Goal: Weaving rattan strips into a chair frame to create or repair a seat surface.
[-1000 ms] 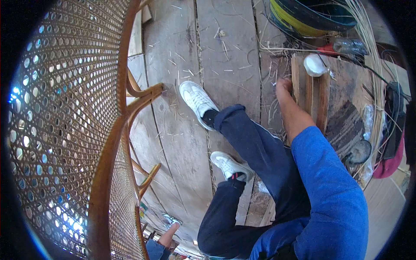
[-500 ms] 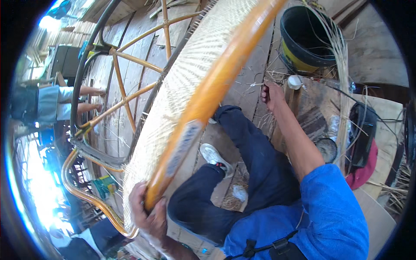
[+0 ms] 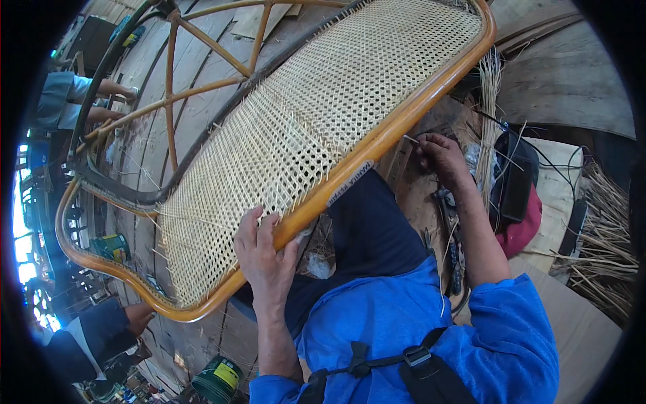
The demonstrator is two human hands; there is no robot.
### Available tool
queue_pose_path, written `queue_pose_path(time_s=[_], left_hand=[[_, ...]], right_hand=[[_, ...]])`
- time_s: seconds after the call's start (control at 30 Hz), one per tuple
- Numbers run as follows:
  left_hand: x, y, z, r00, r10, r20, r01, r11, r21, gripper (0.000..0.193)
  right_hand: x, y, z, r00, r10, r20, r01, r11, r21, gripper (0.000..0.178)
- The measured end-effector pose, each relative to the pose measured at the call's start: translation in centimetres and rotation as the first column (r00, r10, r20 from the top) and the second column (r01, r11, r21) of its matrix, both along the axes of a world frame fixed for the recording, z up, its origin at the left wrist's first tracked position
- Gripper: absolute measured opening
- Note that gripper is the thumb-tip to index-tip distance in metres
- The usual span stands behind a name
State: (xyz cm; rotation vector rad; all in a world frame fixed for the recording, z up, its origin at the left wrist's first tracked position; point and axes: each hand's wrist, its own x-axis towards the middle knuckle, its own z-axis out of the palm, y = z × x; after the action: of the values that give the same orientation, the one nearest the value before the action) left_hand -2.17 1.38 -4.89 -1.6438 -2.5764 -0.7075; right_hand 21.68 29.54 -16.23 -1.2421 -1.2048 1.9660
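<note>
A tilted rattan frame (image 3: pixel 417 101) with a glossy orange-brown rail lies across my lap. Woven cane mesh (image 3: pixel 269 148) fills it, with loose strand ends along a line in the middle. My left hand (image 3: pixel 266 259) holds the near rail, its fingers bent over onto the mesh and its thumb against the rail. To the right of the rail, my right hand (image 3: pixel 441 158) pinches a thin pale cane strand (image 3: pixel 410 139), apart from the frame. Where the strand's other end runs cannot be made out.
Pliers-like tools (image 3: pixel 451 236) lie beside my right forearm. Further right are a bundle of cane strands (image 3: pixel 489 101), a dark bag (image 3: pixel 515 175), a red cloth (image 3: pixel 521 225) and piled strips (image 3: pixel 602 236). A green bucket (image 3: pixel 217 378) stands lower left. Other people's legs (image 3: pixel 114 91) show at left.
The frame has turned its mesh side toward me and swung lower. My left hand has shifted up along the rail, its fingers now on the mesh. My right hand has moved slightly down and right.
</note>
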Motion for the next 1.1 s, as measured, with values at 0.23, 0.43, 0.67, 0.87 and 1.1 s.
queue_pose_path(time_s=[0.23, 0.43, 0.67, 0.87, 1.1], left_hand=[[6.1, 4.4, 2.1, 0.894, -0.387, 0.226, 0.369, 0.922, 0.118, 0.038], [8.2, 9.1, -1.7, 0.861, -0.349, 0.369, 0.317, 0.937, 0.148, 0.033], [8.1, 10.0, -3.9, 0.925, -0.337, 0.177, 0.324, 0.941, 0.098, 0.008], [12.2, 14.4, -8.8, 0.966, -0.161, -0.202, 0.161, 0.987, -0.017, 0.044], [7.8, 8.3, -2.7, 0.802, -0.466, 0.373, 0.527, 0.847, -0.076, 0.012]], right_hand=[[3.3, -5.3, 5.5, 0.996, 0.059, -0.061, -0.067, 0.986, -0.155, 0.009], [3.5, -7.7, 8.8, 0.977, 0.102, -0.187, -0.131, 0.980, -0.153, 0.010], [2.3, -6.7, 9.0, 0.986, -0.029, -0.165, 0.031, 0.999, 0.012, 0.014], [3.0, -2.1, 12.1, 0.904, -0.102, -0.416, 0.226, 0.938, 0.262, 0.027], [-10.9, -2.3, 14.9, 0.920, 0.372, 0.123, -0.372, 0.729, 0.575, 0.012]])
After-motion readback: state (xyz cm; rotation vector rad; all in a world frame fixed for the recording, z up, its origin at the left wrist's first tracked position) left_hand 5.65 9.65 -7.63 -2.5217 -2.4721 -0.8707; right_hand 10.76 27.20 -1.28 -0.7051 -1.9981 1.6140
